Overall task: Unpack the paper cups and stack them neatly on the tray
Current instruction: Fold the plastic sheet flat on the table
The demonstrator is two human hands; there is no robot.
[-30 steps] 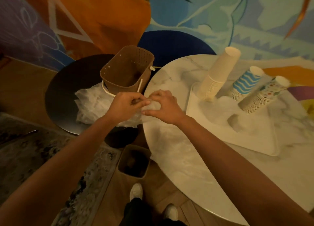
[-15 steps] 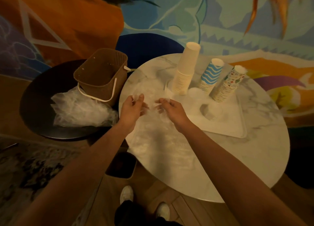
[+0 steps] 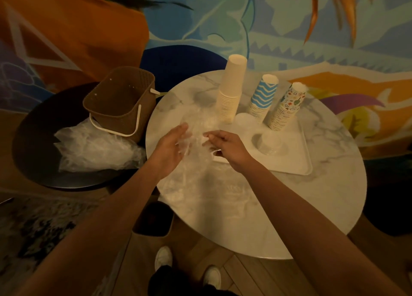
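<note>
Three upside-down stacks of paper cups stand on the white tray: a plain cream stack, a blue zigzag stack and a multicoloured patterned stack. Two clear cups also sit on the tray. Just left of the tray, above the marble table, a clear plastic wrapper hangs between my hands. My left hand holds its left side with loosely curled fingers. My right hand pinches its right side. What the wrapper contains cannot be made out.
A brown basket with a white handle stands on a black round side table, beside a heap of crumpled clear plastic. A brown bin is on the floor below the table edge, near my shoes.
My hands moved from the table edge near the basket towards the tray and drew apart, spreading the wrapper between them. The view shifted right.
</note>
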